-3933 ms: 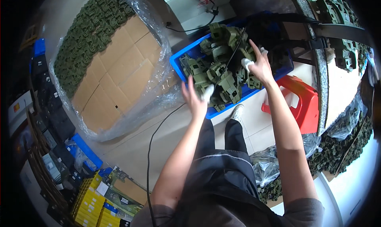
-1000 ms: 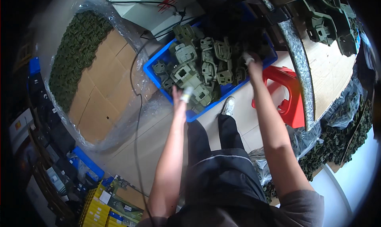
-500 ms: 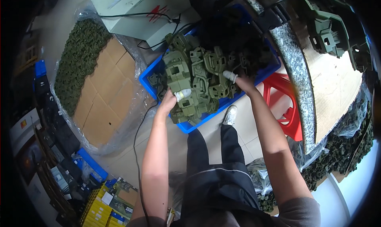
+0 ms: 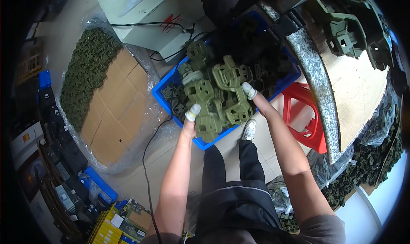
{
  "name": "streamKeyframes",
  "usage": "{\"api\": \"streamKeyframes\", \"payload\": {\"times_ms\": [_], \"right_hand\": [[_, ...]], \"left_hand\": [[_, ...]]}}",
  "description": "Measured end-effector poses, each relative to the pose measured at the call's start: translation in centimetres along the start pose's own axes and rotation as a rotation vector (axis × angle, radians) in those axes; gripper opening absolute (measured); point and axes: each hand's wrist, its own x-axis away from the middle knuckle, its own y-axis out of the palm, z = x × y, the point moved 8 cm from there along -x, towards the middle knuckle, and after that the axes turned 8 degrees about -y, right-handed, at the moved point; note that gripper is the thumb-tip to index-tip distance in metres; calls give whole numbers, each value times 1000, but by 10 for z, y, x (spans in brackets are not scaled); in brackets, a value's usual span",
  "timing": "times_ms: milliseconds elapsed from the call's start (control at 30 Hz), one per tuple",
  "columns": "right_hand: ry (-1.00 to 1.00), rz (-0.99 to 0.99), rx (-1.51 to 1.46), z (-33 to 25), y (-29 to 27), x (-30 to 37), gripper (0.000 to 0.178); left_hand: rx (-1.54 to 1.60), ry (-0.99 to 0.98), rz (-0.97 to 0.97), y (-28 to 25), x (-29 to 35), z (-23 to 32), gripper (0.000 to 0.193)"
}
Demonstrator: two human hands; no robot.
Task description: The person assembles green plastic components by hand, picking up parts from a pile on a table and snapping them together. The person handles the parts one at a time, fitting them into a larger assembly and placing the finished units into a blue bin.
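A blue crate point(image 4: 161, 96) holds a heap of olive-green molded plastic parts, with square holes and curved frames. My left hand point(image 4: 191, 121), its thumb in a white cover with a yellowish band, grips the near left side of a green plastic part point(image 4: 206, 114). On the right, my right hand point(image 4: 255, 97), also with a white thumb cover, holds the edge of another green plastic part point(image 4: 234, 78). Between the hands the parts sit close together above the crate's near corner. My other fingers are hidden under the parts. The crate's far side is in deep shadow.
A red stool point(image 4: 304, 116) stands right of the crate, under a speckled stone-edged table point(image 4: 320, 73) bearing more green parts. A white cabinet point(image 4: 145, 5) with a black cable is beyond. On the left, green parts point(image 4: 85, 77) lie packed on cardboard point(image 4: 113, 116).
The parts between my hands have shifted nearer and slightly right, uncovering others behind them. My left hand has come nearer with them; my right hand has moved slightly nearer.
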Motion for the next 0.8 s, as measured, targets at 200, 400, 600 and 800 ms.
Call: {"api": "streamKeyframes", "payload": {"times_ms": [200,400,600,800], "right_hand": [[-247,-16,210,-24,8,83,73],[-299,16,24,-199,-56,287,52],[-600,358,365,-413,-249,335,56],[-366,13,569,-526,-310,169,76]], "left_hand": [[-31,84,-75,69,122,34,67],[126,29,-256,217,229,30,47],[-59,454,-400,481,196,148,46],[-465,682,312,539,127,261,66]]}}
